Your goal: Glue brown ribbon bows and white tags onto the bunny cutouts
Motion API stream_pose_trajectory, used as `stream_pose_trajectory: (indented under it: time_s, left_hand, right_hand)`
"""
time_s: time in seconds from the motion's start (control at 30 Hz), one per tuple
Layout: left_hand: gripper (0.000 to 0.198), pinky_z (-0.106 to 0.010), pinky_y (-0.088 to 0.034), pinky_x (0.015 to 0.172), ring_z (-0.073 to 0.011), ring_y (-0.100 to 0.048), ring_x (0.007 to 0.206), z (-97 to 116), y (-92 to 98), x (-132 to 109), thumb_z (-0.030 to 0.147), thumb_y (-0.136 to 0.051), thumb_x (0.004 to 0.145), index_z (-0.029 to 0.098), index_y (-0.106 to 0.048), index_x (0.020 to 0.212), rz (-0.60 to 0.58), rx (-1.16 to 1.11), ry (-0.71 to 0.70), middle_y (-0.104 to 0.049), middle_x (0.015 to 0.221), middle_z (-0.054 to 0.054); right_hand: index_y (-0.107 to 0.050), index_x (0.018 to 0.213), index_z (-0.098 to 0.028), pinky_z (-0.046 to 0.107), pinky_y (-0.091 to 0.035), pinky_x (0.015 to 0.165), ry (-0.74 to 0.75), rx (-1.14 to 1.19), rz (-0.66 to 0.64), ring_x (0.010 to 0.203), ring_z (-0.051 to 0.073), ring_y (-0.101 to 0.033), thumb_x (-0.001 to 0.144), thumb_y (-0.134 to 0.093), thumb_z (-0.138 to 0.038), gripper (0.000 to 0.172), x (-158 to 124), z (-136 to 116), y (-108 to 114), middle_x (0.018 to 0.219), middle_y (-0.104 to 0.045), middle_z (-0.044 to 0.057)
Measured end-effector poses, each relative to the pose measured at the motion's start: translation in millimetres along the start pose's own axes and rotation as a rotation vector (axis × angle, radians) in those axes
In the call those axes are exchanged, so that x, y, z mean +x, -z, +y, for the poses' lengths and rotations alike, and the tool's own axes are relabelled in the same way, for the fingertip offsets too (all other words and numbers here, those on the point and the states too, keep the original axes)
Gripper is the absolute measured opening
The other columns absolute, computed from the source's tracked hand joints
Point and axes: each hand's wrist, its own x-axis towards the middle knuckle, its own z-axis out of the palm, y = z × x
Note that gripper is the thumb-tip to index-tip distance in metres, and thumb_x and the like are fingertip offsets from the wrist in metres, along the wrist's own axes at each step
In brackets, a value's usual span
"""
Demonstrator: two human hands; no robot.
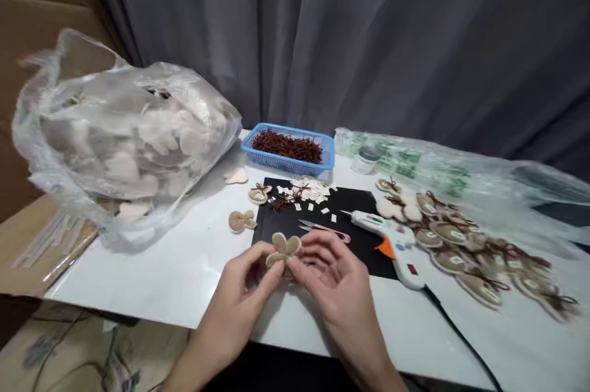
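Note:
A tan, fuzzy fabric piece with rounded lobes and a pale edge (286, 244) is held over the front of the table. My left hand (237, 297) pinches its left side between thumb and fingers. On its right side, my right hand (338, 287) grips it the same way, the other fingers curled behind. The lower part of the piece is hidden by my thumbs. Just beyond lie pink-handled scissors (338, 234) on a black mat (362, 200). A similar tan piece (240, 221) rests at the mat's left edge, near one with a brown bow (259, 194).
A white glue gun (387, 232) with an orange trigger lies right, its cord running forward. Finished-looking pieces with bows (454, 232) are heaped beyond it. White tags (311, 190), a blue basket of brown bows (288, 166), a glass jar (365, 161) and a filled plastic bag (133, 140) stand around.

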Motion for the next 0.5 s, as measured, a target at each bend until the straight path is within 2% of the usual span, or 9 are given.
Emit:
stream_pose_trajectory:
  time_s: [0.2, 0.37, 0.43, 0.5]
  left_hand:
    - [0.029, -0.027, -0.046, 0.08, -0.0168, -0.061, 0.086, -3.7, -1.9, 3.4, 0.05, -0.071, 0.102, 0.024, -0.077, 0.112, 0.025, 0.056, 0.022, -0.075, 0.099, 0.0]
    - [0.03, -0.029, -0.047, 0.078, -0.0176, -0.062, 0.083, -8.0, 0.1, 5.4, 0.052, -0.075, 0.097, 0.024, -0.079, 0.107, 0.046, 0.078, 0.037, -0.076, 0.097, -0.001]
    - [0.034, -0.03, -0.049, 0.08, -0.0194, -0.066, 0.088, -9.6, 1.4, 5.9, 0.053, -0.076, 0.096, 0.024, -0.076, 0.115, 0.058, 0.05, 0.042, -0.078, 0.102, -0.002]
    - [0.04, -0.031, -0.049, 0.081, -0.0209, -0.068, 0.09, -11.3, 2.1, 6.1, 0.052, -0.075, 0.096, 0.025, -0.069, 0.126, 0.05, 0.023, 0.051, -0.077, 0.1, -0.002]
  right_hand:
    - [-0.068, 0.106, -0.023, 0.021, -0.064, 0.067, 0.111, -0.2, 0.042, 0.078, 0.017, -0.078, 0.087, -0.088, -0.037, 0.03, 0.0, -5.4, 5.3, 0.086, -0.078, 0.001]
    - [-0.061, 0.11, -0.025, 0.024, -0.061, 0.065, 0.137, -0.423, 0.023, 0.074, 0.018, -0.077, 0.092, -0.08, -0.041, 0.031, -3.7, -3.7, 11.1, 0.083, -0.078, 0.0]
    - [-0.056, 0.108, -0.026, 0.026, -0.059, 0.065, 0.151, -0.542, 0.028, 0.07, 0.019, -0.076, 0.09, -0.082, -0.047, 0.038, -1.8, -6.3, 22.5, 0.08, -0.078, -0.001]
    - [-0.054, 0.102, -0.027, 0.029, -0.056, 0.065, 0.196, -0.728, 0.087, 0.067, 0.02, -0.074, 0.09, -0.08, -0.058, 0.043, 2.9, -13.0, 42.8, 0.078, -0.076, 0.0]
